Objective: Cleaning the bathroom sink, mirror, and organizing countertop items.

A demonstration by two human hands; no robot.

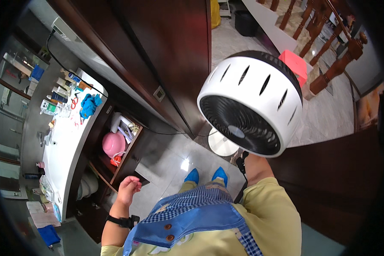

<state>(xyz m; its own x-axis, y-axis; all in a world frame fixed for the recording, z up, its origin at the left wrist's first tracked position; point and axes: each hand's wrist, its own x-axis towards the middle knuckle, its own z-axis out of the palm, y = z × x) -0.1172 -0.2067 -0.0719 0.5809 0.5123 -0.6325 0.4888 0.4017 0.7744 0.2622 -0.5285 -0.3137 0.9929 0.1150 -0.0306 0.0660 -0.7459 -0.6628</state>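
A fan (260, 81) with a white and black round head and a dark grille fills the upper right of the head view. Its round white base (222, 144) shows below the head, near the floor. My right forearm (259, 167) reaches up behind the fan head, which hides the hand; what its fingers do cannot be seen. My left hand (129, 190) hangs beside the open drawer with its fingers curled in and nothing visible in them. The open drawer (128, 164) contains a pink rounded thing (114, 145), a white hair dryer (116, 123) and cords.
On the left runs a white washbasin counter (66, 158) with bottles, tubes and a blue cloth (89, 105). A dark wooden door (175, 51) stands ahead. Beyond it are a pink stool (295, 66), a black bin (246, 23) and a staircase railing (337, 64). A cord crosses the floor.
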